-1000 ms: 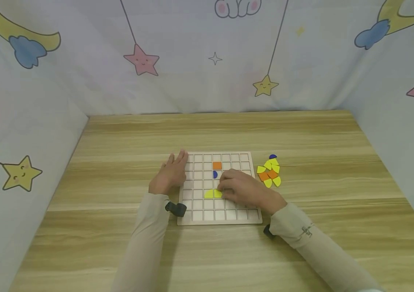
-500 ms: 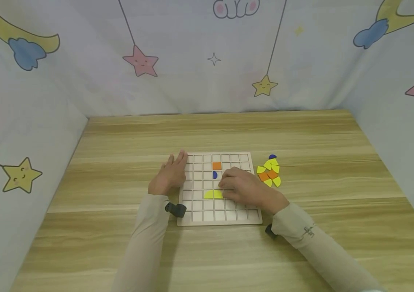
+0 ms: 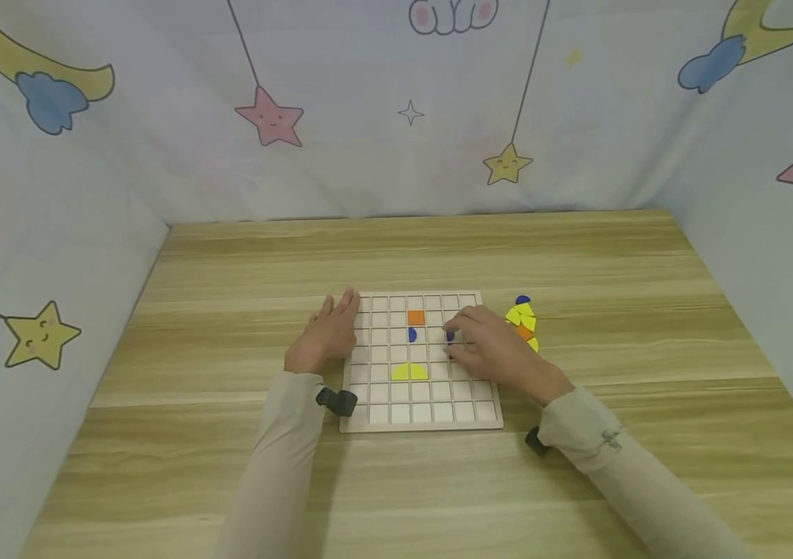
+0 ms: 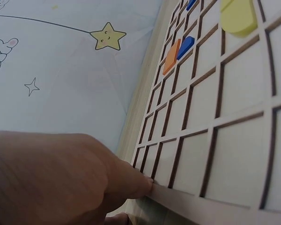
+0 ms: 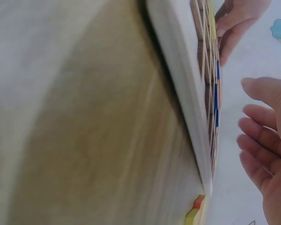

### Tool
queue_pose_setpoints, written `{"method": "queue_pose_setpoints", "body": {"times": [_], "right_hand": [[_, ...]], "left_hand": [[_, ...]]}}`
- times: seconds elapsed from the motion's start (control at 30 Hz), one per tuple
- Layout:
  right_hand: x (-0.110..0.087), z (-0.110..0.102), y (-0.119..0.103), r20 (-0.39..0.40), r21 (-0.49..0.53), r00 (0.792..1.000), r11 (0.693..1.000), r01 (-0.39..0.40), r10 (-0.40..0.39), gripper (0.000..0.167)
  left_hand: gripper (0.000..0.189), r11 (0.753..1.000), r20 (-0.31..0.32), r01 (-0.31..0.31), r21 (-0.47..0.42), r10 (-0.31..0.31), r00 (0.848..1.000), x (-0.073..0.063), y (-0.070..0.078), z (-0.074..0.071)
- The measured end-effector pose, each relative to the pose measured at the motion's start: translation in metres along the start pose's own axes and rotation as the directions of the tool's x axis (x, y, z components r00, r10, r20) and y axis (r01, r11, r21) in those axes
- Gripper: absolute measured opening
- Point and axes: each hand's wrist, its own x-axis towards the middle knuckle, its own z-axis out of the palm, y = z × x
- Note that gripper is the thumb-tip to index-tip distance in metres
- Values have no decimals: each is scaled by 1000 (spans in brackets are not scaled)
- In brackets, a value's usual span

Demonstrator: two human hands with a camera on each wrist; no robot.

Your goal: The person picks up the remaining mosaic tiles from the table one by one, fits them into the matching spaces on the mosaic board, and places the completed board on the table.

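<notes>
My left hand [image 3: 325, 338], fingers extended, rests at the left edge of the wooden grid board [image 3: 396, 411]; the left wrist view shows a fingertip on its rim. My right hand [image 3: 497, 351] is over the board's right side, thumb and fingers apart around a blue half-circle tile [image 3: 450, 336]. In the right wrist view that hand [image 5: 274, 145] has nothing between thumb and loosely bent fingers. Another blue half-circle [image 3: 412, 335] lies in a cell below an orange square tile [image 3: 415, 317]. Lower down, two yellow quarter-circle tiles [image 3: 409, 372] lie side by side.
Right of the board, a loose pile of yellow tiles [image 3: 526, 312] and an orange tile [image 3: 524, 332] is partly hidden behind my right hand. A blue half-circle tile [image 3: 523, 300] tops the pile. Cloth walls [image 3: 396, 171] border the wooden table [image 3: 396, 497].
My right hand has moved right, away from the board's middle, uncovering the blue half-circle tile near its fingertips and now covering part of the pile. The left hand has stayed put.
</notes>
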Motion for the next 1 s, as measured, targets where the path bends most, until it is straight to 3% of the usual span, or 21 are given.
{"method": "queue_pose_setpoints", "body": {"times": [0.17,0.43,0.67,1.0], "right_hand": [[-6,1,7,-119,35,990,997,-75,79,29],[-14,0,12,-270,93,945,981,-168,187,32],[-18,-3,18,-288,76,918,962,-263,273,32],[-22,-9,33,-273,60,908,948,-313,317,32]], "left_hand": [[66,1000,-4,2,-7,-2,1000,0,1,0],[64,1000,-9,-3,-9,3,1000,-1,1,0],[65,1000,-11,3,-3,-3,1000,0,1,0],[64,1000,-2,6,-3,-6,1000,1,0,1]]}}
